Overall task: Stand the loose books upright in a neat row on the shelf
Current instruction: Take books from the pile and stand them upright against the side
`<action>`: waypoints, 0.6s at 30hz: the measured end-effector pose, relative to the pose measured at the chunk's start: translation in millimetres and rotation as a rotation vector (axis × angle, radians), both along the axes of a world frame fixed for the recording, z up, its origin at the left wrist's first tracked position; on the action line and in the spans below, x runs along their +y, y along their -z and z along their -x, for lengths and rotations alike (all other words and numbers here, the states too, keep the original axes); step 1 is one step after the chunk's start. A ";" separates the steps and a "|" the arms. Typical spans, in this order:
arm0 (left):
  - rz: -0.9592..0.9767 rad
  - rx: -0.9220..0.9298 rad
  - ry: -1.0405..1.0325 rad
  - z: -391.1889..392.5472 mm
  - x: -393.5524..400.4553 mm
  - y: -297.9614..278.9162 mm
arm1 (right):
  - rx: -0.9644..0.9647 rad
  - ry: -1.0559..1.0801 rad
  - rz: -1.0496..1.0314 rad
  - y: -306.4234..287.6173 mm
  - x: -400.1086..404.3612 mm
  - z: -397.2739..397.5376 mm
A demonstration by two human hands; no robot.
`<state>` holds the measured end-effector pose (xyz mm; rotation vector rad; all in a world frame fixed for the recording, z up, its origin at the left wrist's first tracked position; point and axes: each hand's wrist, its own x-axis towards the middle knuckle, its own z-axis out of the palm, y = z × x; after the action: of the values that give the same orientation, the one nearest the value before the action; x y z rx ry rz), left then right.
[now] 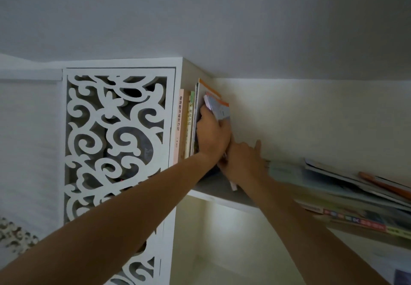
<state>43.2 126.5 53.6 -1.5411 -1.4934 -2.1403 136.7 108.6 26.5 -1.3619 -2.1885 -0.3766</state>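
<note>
Several books [185, 124] stand upright at the left end of the shelf [213, 188], against the cabinet's side panel. My left hand [212, 136] grips a thin book with an orange-edged cover [219, 108], held upright against that row. My right hand [243, 162] lies just right of it, fingers stretched toward the back wall, touching the lower edge of the same book. A pile of loose books [347, 193] lies flat on the shelf to the right, blurred.
A white cabinet door with a cut-out scroll pattern [115, 147] stands left of the shelf opening. A lower compartment [222, 240] opens below the shelf board. The pale back wall [311, 118] and the ceiling close the space above.
</note>
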 end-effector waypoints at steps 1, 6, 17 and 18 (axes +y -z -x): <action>-0.028 0.074 -0.036 5.4 -0.1 0.0 | 0.014 -0.027 0.056 1.7 0.7 9.7; -0.227 0.369 -0.278 21.8 -1.2 11.5 | 0.256 -0.218 0.271 12.0 8.0 36.7; -0.354 0.856 -0.467 63.1 3.7 41.8 | 0.272 -0.550 0.403 18.2 18.5 15.0; -0.337 0.870 -0.465 61.6 5.4 42.7 | 0.276 -0.556 0.375 21.4 24.2 15.2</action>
<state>-18.4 131.9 10.9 -1.4937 -0.9786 -1.1352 121.6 132.8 5.1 -0.8445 -2.3445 0.4198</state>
